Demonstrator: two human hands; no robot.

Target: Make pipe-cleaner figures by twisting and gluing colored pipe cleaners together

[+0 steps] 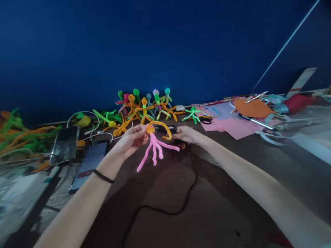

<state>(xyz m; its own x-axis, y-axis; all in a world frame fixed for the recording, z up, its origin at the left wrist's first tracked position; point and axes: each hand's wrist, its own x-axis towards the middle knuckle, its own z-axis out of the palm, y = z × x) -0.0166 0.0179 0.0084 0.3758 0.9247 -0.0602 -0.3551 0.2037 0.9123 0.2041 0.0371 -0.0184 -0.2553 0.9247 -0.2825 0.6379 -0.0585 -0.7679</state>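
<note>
My left hand (130, 140) grips the orange head of a pink figure (154, 148), whose legs dangle above the bench (219, 206). My right hand (187, 135) pinches the end of the orange strand (165, 128) that arches from that head. A row of figures (144, 108) stands beyond both hands. A phone (64, 146) lies left of my left hand.

I count two hands (131, 139), one pink figure (155, 148), about ten finished figures (144, 108), two phones (63, 146), one pair of scissors (207, 120) and one black cable (165, 210).

Black object (162, 129) in right hand (188, 135) — unidentifiable
</note>
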